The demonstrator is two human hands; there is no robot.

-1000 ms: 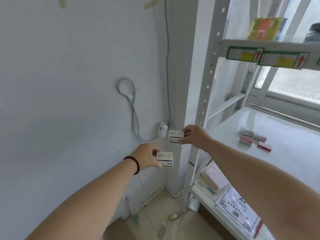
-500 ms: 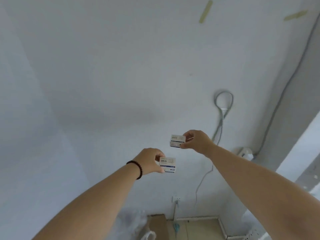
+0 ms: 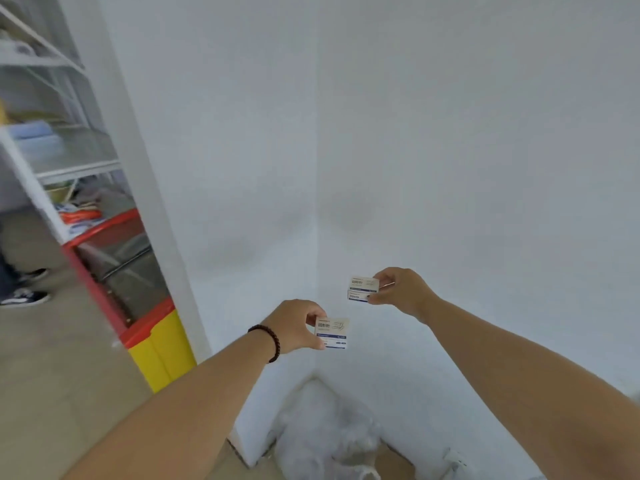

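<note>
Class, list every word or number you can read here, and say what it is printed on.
"回形针": on the lower box pinched by the left hand.
"回形针": on the upper box pinched by the right hand.
Smaller print on both boxes: too blurred to read.

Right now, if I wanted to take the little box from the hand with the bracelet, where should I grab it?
Probably its free right end, coming from the right. The left hand pinches the lower box at its left end, so the right half sticks out bare. It is small and flat, so pinch its top and bottom edges there. The right hand holds the upper box.
</note>
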